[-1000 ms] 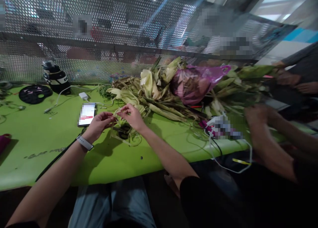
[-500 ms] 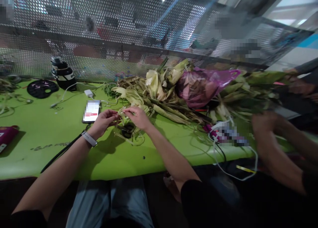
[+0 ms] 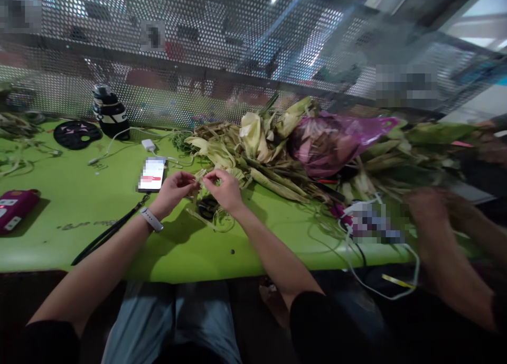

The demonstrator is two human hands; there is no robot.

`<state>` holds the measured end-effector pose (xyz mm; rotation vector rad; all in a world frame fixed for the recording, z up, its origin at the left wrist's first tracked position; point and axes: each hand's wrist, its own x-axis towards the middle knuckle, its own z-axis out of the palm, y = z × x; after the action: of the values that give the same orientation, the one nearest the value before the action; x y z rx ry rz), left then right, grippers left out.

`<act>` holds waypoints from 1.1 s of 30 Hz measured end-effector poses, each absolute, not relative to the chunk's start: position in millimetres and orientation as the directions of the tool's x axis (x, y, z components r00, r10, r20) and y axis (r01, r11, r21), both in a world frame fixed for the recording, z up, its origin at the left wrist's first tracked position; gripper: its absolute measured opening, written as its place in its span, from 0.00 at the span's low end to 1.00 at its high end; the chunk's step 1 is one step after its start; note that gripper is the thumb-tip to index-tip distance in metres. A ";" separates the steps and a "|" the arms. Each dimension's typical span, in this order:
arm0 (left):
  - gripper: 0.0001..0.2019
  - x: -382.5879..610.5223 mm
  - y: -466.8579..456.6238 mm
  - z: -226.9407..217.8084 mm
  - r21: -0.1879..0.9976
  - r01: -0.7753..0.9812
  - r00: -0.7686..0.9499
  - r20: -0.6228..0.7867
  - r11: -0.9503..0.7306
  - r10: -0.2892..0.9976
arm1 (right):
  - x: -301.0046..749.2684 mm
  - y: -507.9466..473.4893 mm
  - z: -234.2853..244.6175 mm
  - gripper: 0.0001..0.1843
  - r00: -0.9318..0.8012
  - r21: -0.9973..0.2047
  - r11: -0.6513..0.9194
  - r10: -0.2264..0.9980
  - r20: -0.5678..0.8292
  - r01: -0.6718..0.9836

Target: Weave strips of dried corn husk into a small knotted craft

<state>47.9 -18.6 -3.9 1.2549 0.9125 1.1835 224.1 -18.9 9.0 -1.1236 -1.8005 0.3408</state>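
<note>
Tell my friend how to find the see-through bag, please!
Start at the green table, then find the heap of husks along its far side, before the metal screen. The bag nestles among them. It's shiny, see-through purple plastic with a looped handle pointing right, while the husks are dull green and tan.

On the table (image 3: 178,263), behind the smartphone (image 3: 152,174), a charger (image 3: 148,145); farther behind-left, a bottle (image 3: 112,113); well behind, a perforated screen (image 3: 217,63); to its right, corn husks (image 3: 253,137) around a plastic bag (image 3: 336,142); before-right, husk strips (image 3: 216,227); before, a strap (image 3: 106,232).
</note>
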 end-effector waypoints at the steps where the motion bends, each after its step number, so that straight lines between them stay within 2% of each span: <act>1: 0.16 48.2 -18.5 -4.1 0.987 -0.137 0.198 0.112 -0.086 0.974 | 224.0 -18.7 8.7 0.05 -0.131 -0.608 0.557 0.789 0.601 0.566; 7: 0.17 48.2 -17.2 -5.0 0.983 -0.134 0.195 0.151 -0.127 0.969 | 222.4 -16.5 5.0 0.07 -0.210 -0.407 0.652 0.658 0.723 0.639; 15: 0.21 46.7 -21.1 1.6 0.989 -0.076 0.242 0.144 -0.129 0.960 | 223.8 -13.3 0.0 0.07 -0.244 -0.327 0.671 0.610 0.754 0.665; 19: 0.20 45.3 -20.3 1.7 0.990 -0.062 0.237 0.136 -0.125 0.962 | 225.3 -12.7 1.8 0.08 -0.275 -0.333 0.705 0.599 0.752 0.626; 26: 0.19 42.8 -18.5 0.4 0.989 -0.055 0.229 0.147 -0.138 0.962 | 227.4 -12.6 9.0 0.05 -0.282 -0.461 0.694 0.677 0.680 0.553; 30: 0.19 41.6 -18.4 0.2 0.986 -0.046 0.236 0.165 -0.159 0.958 | 228.3 -12.1 8.5 0.04 -0.302 -0.435 0.700 0.668 0.680 0.567; 33: 0.18 41.5 -17.0 -2.5 0.982 -0.028 0.232 0.189 -0.188 0.954 | 229.6 -10.0 6.3 0.05 -0.325 -0.363 0.721 0.624 0.711 0.590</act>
<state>41.5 -17.0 -2.5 1.4453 0.9315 1.1677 229.6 -10.0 6.3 -0.9238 -2.0157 0.0473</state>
